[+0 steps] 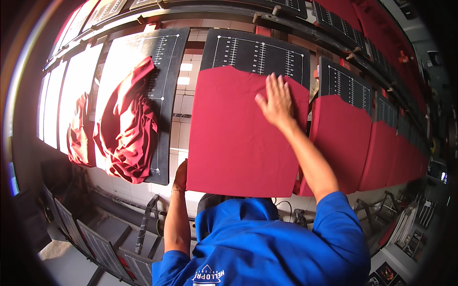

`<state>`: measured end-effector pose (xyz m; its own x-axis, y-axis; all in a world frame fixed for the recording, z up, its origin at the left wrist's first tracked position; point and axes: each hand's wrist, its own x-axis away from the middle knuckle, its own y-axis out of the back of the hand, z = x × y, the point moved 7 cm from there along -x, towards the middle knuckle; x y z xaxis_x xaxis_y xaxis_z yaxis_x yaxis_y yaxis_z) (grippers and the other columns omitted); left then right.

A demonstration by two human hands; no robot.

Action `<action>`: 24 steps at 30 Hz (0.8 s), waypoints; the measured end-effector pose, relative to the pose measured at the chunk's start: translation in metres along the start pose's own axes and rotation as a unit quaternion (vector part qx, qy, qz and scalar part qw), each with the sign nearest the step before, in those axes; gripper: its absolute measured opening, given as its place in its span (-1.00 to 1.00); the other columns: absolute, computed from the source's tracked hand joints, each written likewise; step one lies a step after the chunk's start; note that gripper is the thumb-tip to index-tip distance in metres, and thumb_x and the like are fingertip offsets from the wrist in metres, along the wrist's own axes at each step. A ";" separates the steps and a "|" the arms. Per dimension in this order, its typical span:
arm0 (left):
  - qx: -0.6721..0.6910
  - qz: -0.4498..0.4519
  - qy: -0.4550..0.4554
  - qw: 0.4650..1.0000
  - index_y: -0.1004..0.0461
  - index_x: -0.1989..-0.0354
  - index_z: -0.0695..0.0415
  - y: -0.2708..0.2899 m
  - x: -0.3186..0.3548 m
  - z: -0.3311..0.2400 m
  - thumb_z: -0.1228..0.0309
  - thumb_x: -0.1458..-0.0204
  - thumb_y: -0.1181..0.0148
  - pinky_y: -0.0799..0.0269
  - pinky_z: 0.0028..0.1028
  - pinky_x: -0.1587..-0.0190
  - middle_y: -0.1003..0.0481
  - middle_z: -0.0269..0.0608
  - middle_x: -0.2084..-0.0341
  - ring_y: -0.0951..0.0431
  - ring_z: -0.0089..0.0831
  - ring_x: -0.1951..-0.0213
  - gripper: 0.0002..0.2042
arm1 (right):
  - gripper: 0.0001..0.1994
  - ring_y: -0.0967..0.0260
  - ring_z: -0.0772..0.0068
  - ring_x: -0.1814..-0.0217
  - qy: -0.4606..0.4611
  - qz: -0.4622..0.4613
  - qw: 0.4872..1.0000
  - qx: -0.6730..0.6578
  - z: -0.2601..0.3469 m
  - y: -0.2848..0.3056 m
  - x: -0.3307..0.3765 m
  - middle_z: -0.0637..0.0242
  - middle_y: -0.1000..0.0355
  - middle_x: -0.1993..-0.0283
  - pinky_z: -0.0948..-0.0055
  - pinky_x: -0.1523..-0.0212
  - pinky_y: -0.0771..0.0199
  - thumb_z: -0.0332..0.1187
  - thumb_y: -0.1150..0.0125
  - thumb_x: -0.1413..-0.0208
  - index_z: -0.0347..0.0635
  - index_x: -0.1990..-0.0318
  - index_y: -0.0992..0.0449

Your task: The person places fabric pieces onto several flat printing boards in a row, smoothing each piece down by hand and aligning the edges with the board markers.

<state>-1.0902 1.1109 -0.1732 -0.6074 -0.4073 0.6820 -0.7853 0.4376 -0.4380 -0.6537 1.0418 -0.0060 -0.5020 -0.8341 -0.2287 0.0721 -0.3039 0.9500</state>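
A dark red garment-like cloth (238, 143) is drawn over a black flat board (248, 57) with white ruler marks. Its upper end leaves the far part of the board bare, and small creases show near that edge. My right hand (278, 102) lies flat on the cloth near its far right side, fingers stretched out. At the near left edge of the same board is my left hand (180, 175). Its fingers are in shadow and mostly hidden by the edge, so their grip does not show.
On the board to the left (164, 114) lies a crumpled red cloth (129, 128). Another bunched cloth (81, 133) rests farther left in bright light. To the right, several boards carry smooth red cloths (341, 133). A dark curved rail (305, 28) with pegs runs beyond the boards.
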 end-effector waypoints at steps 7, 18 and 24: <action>-0.003 -0.036 -0.009 0.999 -0.50 -0.05 0.22 0.002 0.000 0.007 0.16 -0.43 0.18 -0.58 -0.48 0.17 -0.60 -0.23 0.21 -0.62 -0.50 0.22 -0.59 | -0.18 0.05 0.09 -0.60 0.264 0.285 0.915 -0.106 0.136 -0.008 0.172 0.06 -0.03 -0.55 -0.02 -0.55 0.16 0.30 0.14 -0.23 -0.13 -0.45 -0.16; 0.079 -0.097 0.005 0.992 -0.46 -0.10 0.30 0.011 0.010 -0.002 0.16 -0.44 0.23 -0.57 -0.41 0.10 -0.59 -0.13 0.13 -0.62 -0.39 0.16 -0.55 | -0.17 0.15 -0.02 -0.62 0.323 0.242 0.910 -0.095 0.268 -0.034 0.184 -0.06 0.07 -0.56 0.01 -0.56 0.19 0.24 0.22 -0.31 -0.31 -0.47 -0.04; 0.094 -0.099 -0.004 0.991 -0.46 0.09 0.25 0.066 0.017 0.039 0.16 -0.39 0.09 -0.57 -0.44 0.29 -0.59 -0.15 0.27 -0.61 -0.43 0.33 -0.64 | -0.17 0.25 -0.13 -0.63 0.086 0.165 0.981 -0.047 0.121 -0.010 0.065 -0.18 0.15 -0.56 -0.03 -0.57 0.30 0.14 0.11 -0.32 -0.44 -0.46 0.03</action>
<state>-1.1570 1.1018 -0.2137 -0.4396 -0.4770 0.7610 -0.8971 0.1918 -0.3980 -0.7914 1.0465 -0.0050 -0.2858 -0.9571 0.0471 0.2894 -0.0393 0.9564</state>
